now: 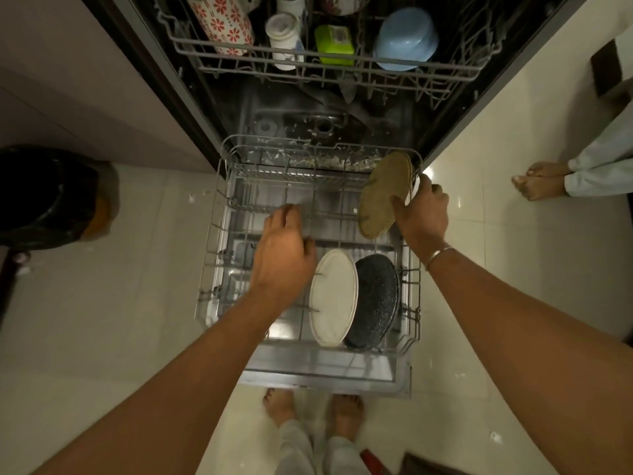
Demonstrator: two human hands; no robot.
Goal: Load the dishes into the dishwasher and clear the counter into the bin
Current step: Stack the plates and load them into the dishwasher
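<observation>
**Open dishwasher**, viewed from above; contents and surroundings are listed.

- Grey wire lower rack: drawn out over the lowered door, at the centre of the view.
- Olive-green round plate: stood on edge at 1 o'clock of that rack, close to its right wall.
- Right hand: the olive-green plate is pinched at its right rim, with the thumb laid on the near face and the fingers wrapped behind. A thin metal bangle is worn at the wrist.
- Left hand: held over the rack's middle, at 9 o'clock of the olive-green plate, with the fingers curled downward among the wires. It is blurred, so whether a wire is gripped cannot be told.
- White round plate and black speckled round plate: stood on edge side by side at 5 o'clock of the rack, the white one on the left.
- Grey wire upper rack, at 12 o'clock: a red-flowered white tumbler, a white cup, a lime-green box and a pale-blue bowl are held in it.
- Black-lined bin: set on the pale tiled floor at 9 o'clock.
- Bare feet of a second person: seen at 3 o'clock.
</observation>
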